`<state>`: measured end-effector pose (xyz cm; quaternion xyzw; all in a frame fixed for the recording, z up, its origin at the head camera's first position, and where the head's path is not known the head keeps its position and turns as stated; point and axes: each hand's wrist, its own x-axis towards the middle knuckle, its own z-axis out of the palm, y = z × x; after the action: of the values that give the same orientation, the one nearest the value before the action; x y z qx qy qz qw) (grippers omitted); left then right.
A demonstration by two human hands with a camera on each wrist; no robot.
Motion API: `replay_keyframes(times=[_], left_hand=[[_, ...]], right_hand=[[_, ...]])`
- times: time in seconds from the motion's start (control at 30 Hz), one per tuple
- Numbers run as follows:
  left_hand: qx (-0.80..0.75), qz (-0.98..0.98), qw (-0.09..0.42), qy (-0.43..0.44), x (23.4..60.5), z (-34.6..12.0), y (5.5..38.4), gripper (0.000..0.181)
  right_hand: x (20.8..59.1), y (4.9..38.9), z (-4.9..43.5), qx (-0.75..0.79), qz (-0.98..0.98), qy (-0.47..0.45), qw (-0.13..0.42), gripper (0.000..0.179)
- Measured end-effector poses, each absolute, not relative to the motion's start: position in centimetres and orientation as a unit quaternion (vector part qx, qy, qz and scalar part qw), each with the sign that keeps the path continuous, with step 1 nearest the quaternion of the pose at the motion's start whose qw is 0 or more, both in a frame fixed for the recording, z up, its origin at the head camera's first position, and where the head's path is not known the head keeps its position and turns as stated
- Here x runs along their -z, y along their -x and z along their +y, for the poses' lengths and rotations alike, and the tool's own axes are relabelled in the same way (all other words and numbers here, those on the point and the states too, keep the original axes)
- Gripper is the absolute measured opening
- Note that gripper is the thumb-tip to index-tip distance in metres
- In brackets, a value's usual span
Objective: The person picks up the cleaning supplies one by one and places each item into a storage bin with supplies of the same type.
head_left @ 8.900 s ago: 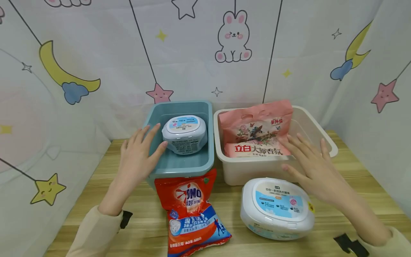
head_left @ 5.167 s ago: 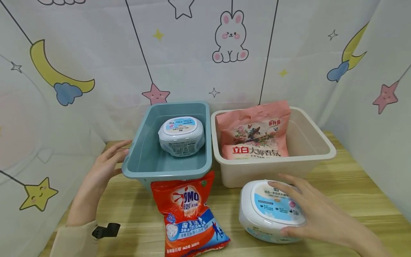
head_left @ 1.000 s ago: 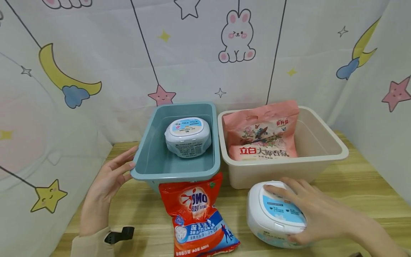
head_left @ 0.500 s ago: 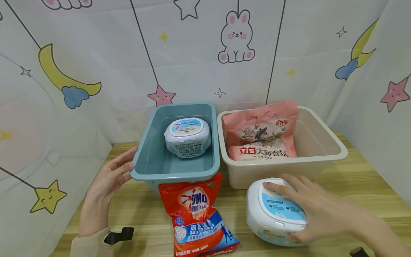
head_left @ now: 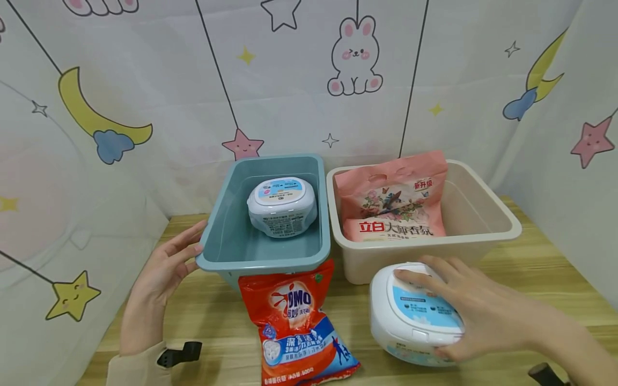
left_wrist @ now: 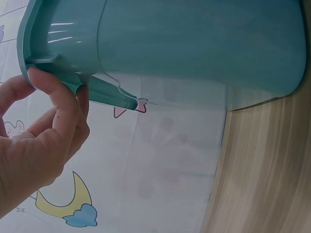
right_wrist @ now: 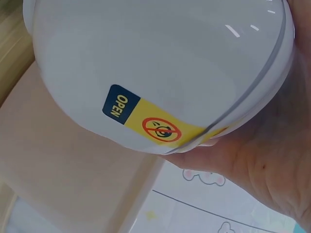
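Observation:
My left hand (head_left: pixel 164 265) holds the left rim of a blue plastic bin (head_left: pixel 265 266), its fingers and thumb at the edge in the left wrist view. Inside that bin sits a white laundry pod tub (head_left: pixel 282 208). A second white laundry pod tub (head_left: pixel 410 335) with a blue label is gripped by my right hand (head_left: pixel 475 308) from its right side, tilted and seemingly just off the table. Its yellow "OPEN" sticker (right_wrist: pixel 143 119) shows in the right wrist view. My right hand covers part of the lid.
A cream bin (head_left: pixel 410 260) stands right of the blue one, with a pink laundry detergent bag (head_left: pixel 391 201) in its left part. A red OMO detergent bag (head_left: pixel 294 327) lies in front of the blue bin. A patterned cloth (head_left: pixel 289 96) hangs behind the wooden table (head_left: pixel 212 316).
Earlier both hands hovered open over the bins. The left has since moved to the blue bin's rim, the right onto the front tub. Over the last second the tub has risen slightly and tilted.

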<state>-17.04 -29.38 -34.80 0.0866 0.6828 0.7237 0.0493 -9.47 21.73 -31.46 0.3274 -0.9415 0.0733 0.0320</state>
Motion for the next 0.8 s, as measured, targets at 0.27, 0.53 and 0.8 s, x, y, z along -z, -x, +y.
replay_keyframes(times=[0.27, 0.53, 0.8], left_hand=[[-0.723, 0.683, 0.052, -0.087, 34.9, -29.4, 17.1, 0.052], [-0.717, 0.689, 0.053, -0.089, 34.8, -29.4, 17.1, 0.054], [-0.718, 0.688, 0.049, -0.092, 34.8, -29.4, 17.1, 0.055]], right_hand=[[30.4, 9.4, 21.6, -0.075, -0.941, -0.33, 0.021, 0.097], [29.4, 9.4, 21.5, -0.072, -0.94, -0.333, 0.01, 0.096], [28.3, 9.3, 21.2, -0.061, -0.942, -0.33, 0.007, 0.095]])
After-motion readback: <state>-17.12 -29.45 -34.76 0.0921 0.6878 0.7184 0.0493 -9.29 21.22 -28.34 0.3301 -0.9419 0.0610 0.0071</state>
